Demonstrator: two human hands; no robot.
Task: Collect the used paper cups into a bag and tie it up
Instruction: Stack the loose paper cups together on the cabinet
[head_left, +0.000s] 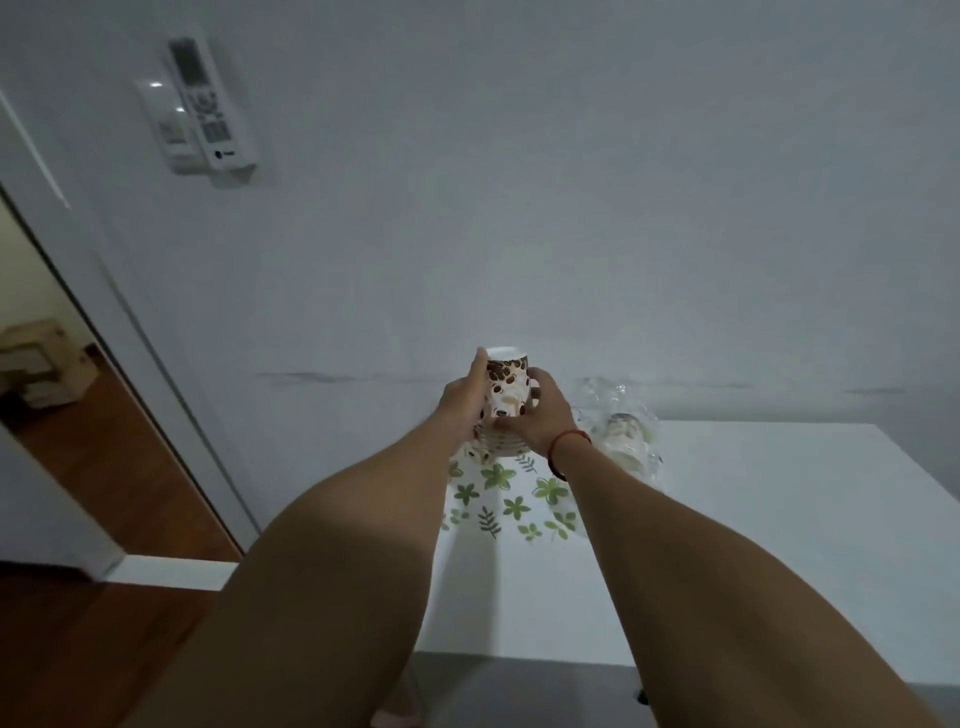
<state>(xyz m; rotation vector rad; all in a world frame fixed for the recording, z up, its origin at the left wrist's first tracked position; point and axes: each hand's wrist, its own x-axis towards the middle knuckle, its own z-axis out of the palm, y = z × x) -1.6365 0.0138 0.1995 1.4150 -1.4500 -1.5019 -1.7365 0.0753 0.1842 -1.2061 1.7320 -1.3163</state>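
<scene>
- The left hand (462, 408) and right hand (543, 418) gripped the stack of bean-printed white paper cups (506, 387) with curled fingers; a hard squeeze could crush it;
- the limp clear plastic bag (626, 436) nearby could fold shut.

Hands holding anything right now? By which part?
A stack of bean-print paper cups, gripped by its side walls: left hand on its left side, right hand on its right, lower down near the rims.
</scene>
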